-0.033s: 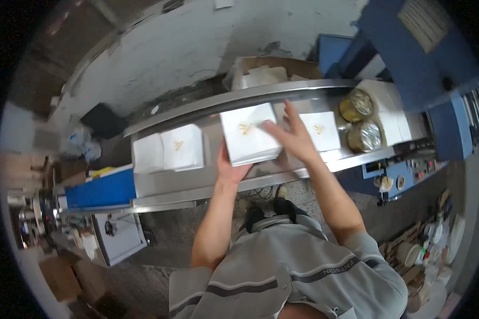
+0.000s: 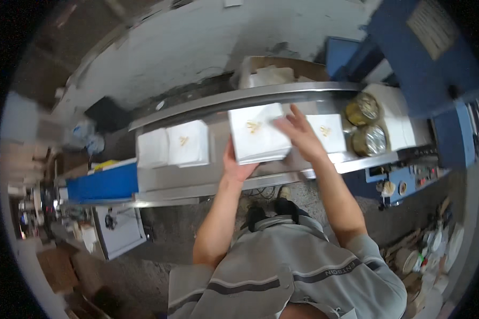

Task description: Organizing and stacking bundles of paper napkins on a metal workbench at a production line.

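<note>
My left hand (image 2: 240, 164) grips a stack of white paper napkins (image 2: 250, 143) from below at its near left corner, above the metal work surface. The stack is thick and squarish, with a small gold print on top. My right hand (image 2: 305, 139) is at the stack's right side, fingers spread and slightly blurred; whether its fingertips touch the stack I cannot tell. Just beyond it on the right lies another white stack with a gold print (image 2: 332, 139). Two more white stacks sit side by side on the left, one plain (image 2: 152, 149) and one printed (image 2: 191, 146).
The long metal conveyor-like table (image 2: 218, 178) has raised rims. On its right stand two rolls wrapped in shiny film (image 2: 368, 141) beside a blue machine (image 2: 426, 69). An open cardboard box (image 2: 303, 69) is behind the far rim. A blue panel (image 2: 104, 183) adjoins the left end.
The view has shifted slightly, so the surroundings sit a little further right. My hands and the held stack keep nearly the same arrangement.
</note>
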Tool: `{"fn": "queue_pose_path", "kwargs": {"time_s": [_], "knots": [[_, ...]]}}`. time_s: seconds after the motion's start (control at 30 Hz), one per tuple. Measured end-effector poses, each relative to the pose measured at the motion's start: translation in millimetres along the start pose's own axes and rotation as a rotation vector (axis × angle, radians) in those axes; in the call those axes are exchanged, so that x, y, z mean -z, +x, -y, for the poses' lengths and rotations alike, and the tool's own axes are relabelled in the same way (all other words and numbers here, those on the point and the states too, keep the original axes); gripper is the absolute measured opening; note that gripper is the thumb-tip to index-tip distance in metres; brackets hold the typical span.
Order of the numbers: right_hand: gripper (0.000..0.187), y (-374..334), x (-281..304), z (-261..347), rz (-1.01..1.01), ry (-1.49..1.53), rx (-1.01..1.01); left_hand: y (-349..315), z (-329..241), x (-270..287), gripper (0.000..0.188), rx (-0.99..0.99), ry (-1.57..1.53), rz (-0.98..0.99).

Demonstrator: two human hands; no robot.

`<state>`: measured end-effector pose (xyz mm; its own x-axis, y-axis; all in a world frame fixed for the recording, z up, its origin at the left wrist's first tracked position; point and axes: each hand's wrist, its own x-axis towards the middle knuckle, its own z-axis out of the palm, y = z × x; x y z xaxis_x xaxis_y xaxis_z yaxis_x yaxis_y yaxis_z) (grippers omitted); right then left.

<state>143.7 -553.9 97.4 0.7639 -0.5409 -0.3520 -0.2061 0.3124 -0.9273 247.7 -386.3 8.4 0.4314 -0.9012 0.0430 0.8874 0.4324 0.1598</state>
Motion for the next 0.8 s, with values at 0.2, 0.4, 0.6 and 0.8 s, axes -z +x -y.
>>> {"fn": "queue_pose_path", "kwargs": {"time_s": [0.2,0.4,0.6,0.8], "knots": [[0.097,15.0,15.4,-25.0,0.158,0.326,-0.026,-1.4,-2.9,-7.9,0.06,0.045,0.152,-0.231],[0.1,19.0,10.7,-36.4,0.108,0.09,-0.031,-5.8,-22.4,-20.9,0.06,0.136,0.614,-0.341],[0.095,27.7,22.7,-56.2,0.106,0.145,-0.021,9.7,-18.1,-39.8,0.054,0.152,1.186,-0.623],[0.053,9.1,72.7,-33.2,0.102,-0.212,0.272,-4.9,-24.0,-32.8,0.059,-0.018,1.505,-0.658]]}}
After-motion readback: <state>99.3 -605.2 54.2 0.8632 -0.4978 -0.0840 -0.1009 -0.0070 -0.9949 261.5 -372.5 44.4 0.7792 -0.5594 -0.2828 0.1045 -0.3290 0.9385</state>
